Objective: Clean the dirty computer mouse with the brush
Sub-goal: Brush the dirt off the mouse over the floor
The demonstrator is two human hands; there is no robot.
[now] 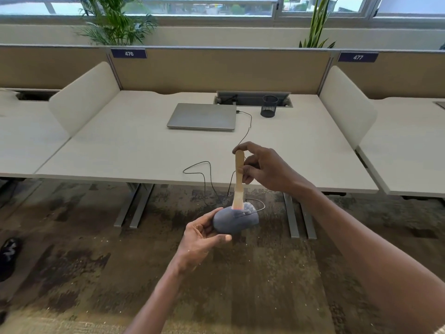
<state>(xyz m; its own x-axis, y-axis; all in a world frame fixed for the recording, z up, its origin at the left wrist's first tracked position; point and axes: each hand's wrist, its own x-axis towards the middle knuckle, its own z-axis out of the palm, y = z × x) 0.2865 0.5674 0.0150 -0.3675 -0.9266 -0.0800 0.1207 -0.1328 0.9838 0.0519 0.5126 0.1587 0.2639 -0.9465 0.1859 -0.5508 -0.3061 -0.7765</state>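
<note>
A grey, dusty computer mouse (234,220) is held in the air in front of the desk, over the carpet. My left hand (201,237) grips it from below and from its rear end. My right hand (261,168) pinches the wooden handle of a small brush (238,179) near its top. The brush stands almost upright, and its pale bristles touch the top of the mouse beside the buttons. The mouse's black cable (207,179) loops up over the desk edge and runs to the laptop.
A shut silver laptop (202,116) lies at the back middle of the pale desk (120,150). A black mesh pen cup (269,106) stands to its right beside a cable hatch. White side dividers flank the desk. A dark shoe (9,255) lies on the carpet at the left.
</note>
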